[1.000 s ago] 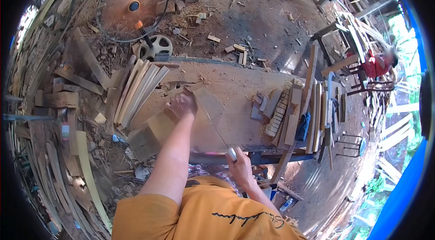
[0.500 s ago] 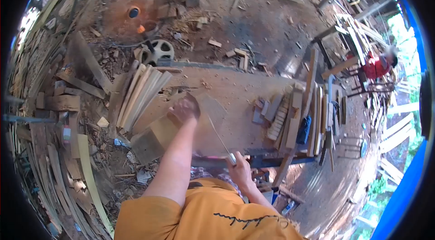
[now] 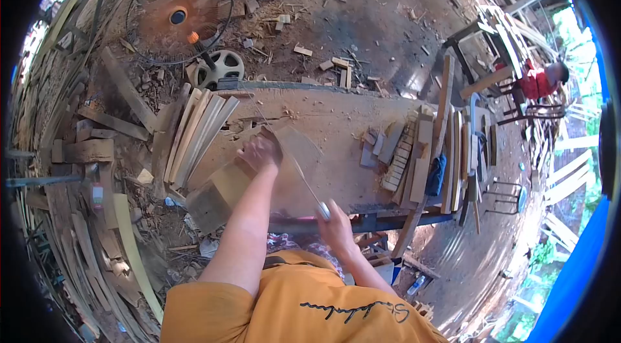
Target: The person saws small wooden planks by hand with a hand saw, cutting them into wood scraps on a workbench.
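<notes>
My left hand point(image 3: 261, 152) presses down on a wooden board point(image 3: 301, 147) lying on the workbench point(image 3: 349, 178), its fingers bent against the wood. My forearm crosses over the board's lower left part. To the right, my right hand point(image 3: 337, 232) is closed round the pale handle of a hand saw point(image 3: 299, 170). Seen nearly edge-on, the thin blade slants up and left from the handle, across the board and just right of my left hand. Where the teeth meet the wood is too fine to make out.
Stacked wood strips point(image 3: 202, 132) stand at the bench's left end, more wood pieces point(image 3: 414, 155) at its right. A fan point(image 3: 178, 16) stands beyond the bench. A person in red point(image 3: 538, 83) sits far right, near a stool point(image 3: 508, 199). Scraps litter the ground.
My right hand has moved up and slightly left with the saw, and more of the blade now shows beyond the board. My left hand has stayed nearly in place.
</notes>
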A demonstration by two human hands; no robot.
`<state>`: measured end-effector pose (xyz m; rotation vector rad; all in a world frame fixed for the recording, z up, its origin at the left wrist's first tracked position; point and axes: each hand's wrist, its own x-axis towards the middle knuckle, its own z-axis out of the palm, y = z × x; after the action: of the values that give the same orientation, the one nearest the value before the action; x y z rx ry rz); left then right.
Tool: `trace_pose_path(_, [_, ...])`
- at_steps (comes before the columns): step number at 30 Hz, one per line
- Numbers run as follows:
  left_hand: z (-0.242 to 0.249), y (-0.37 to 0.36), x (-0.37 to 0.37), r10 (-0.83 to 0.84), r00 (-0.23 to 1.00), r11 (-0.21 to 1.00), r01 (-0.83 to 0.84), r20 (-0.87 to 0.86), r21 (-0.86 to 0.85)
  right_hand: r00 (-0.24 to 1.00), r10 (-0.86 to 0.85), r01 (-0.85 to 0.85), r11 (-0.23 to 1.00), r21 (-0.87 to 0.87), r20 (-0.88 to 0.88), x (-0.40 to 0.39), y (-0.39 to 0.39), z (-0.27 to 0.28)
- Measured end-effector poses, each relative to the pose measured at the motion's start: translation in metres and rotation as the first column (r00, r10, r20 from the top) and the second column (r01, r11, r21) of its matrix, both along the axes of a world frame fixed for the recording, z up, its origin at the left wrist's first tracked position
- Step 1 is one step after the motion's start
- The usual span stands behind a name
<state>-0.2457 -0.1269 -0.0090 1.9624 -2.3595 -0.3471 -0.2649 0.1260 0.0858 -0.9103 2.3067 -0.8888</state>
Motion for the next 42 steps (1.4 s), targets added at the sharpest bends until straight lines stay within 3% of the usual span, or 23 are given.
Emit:
trace_pose_path(4, [0.010, 0.000, -0.001, -0.036, 0.999, 0.998, 0.037, 0.006, -0.047, 0.999, 0.010, -0.011, 0.999, -0.043, -0.041, -0.014, -0.049, -0.011])
trace_pose_path(7, [0.021, 0.000, -0.005, 0.013, 1.000, 0.998, -0.013, 0.016, 0.053, 1.000, 0.007, -0.007, 0.999, -0.035, -0.017, -0.007, -0.008, 0.008])
trace_pose_path(9, [0.017, -0.005, -0.005, 0.029, 0.997, 0.997, -0.034, 0.072, 0.074, 0.999, -0.021, 0.017, 0.997, 0.076, 0.050, 0.002, 0.035, 0.020])
trace_pose_path(11, [-0.012, -0.011, 0.005, -0.003, 0.996, 0.998, -0.002, 0.087, 0.058, 0.997, -0.041, 0.040, 0.999, 0.024, 0.064, 0.009, 0.043, 0.017])
trace_pose_path(12, [-0.021, -0.010, 0.007, -0.026, 0.995, 0.999, 0.023, 0.092, 0.030, 0.995, -0.063, 0.062, 0.998, 0.029, 0.071, 0.012, 0.036, 0.014])
trace_pose_path(15, [0.014, -0.004, -0.004, -0.029, 0.998, 0.998, 0.025, 0.064, 0.055, 0.997, -0.068, 0.068, 0.998, 0.016, 0.028, -0.004, -0.019, 0.004])
trace_pose_path(17, [-0.022, -0.011, 0.007, -0.050, 0.996, 0.998, 0.047, 0.068, 0.037, 1.000, -0.027, 0.027, 1.000, -0.006, -0.005, -0.010, -0.040, 0.001])
trace_pose_path(19, [-0.012, -0.007, 0.001, -0.024, 0.996, 1.000, 0.024, 0.088, -0.004, 1.000, -0.029, 0.029, 0.999, 0.031, -0.002, -0.003, -0.022, 0.015])
trace_pose_path(20, [-0.088, -0.026, 0.013, -0.043, 0.977, 0.998, 0.052, 0.209, -0.042, 0.998, -0.055, 0.055, 0.998, 0.019, -0.026, 0.004, -0.004, 0.017])
trace_pose_path(21, [-0.076, -0.027, 0.012, -0.051, 0.975, 0.997, 0.063, 0.215, -0.050, 0.999, -0.054, 0.054, 0.999, -0.007, 0.007, 0.007, 0.018, 0.018])
trace_pose_path(23, [-0.036, -0.010, 0.010, -0.026, 1.000, 0.990, 0.025, -0.008, -0.136, 0.997, -0.060, 0.057, 0.997, 0.051, 0.050, 0.011, 0.040, 0.031])
trace_pose_path(25, [-0.035, -0.014, 0.008, -0.033, 0.998, 0.993, 0.039, 0.054, -0.114, 0.996, -0.068, 0.065, 0.997, 0.051, 0.057, 0.006, 0.027, 0.022])
trace_pose_path(28, [-0.036, -0.018, 0.006, -0.042, 0.999, 0.999, 0.041, 0.028, 0.030, 0.997, -0.078, 0.080, 0.992, -0.102, 0.017, -0.007, -0.042, -0.001])
trace_pose_path(31, [-0.043, -0.016, 0.007, -0.106, 0.991, 0.991, 0.111, 0.080, -0.070, 1.000, -0.008, 0.009, 1.000, 0.002, -0.020, -0.015, -0.049, 0.007])
trace_pose_path(36, [-0.082, -0.027, 0.018, -0.054, 0.997, 0.998, 0.053, 0.053, 0.032, 0.996, -0.067, 0.065, 0.996, 0.053, 0.052, 0.006, 0.023, 0.040])
trace_pose_path(38, [-0.093, -0.021, 0.034, -0.129, 0.985, 0.987, 0.138, 0.112, -0.079, 0.992, -0.094, 0.088, 0.994, 0.067, 0.085, 0.010, 0.030, 0.037])
trace_pose_path(42, [-0.099, -0.021, 0.029, -0.217, 0.960, 0.923, 0.260, 0.176, -0.283, 0.996, -0.085, 0.085, 0.996, 0.010, 0.001, -0.008, -0.042, 0.001])
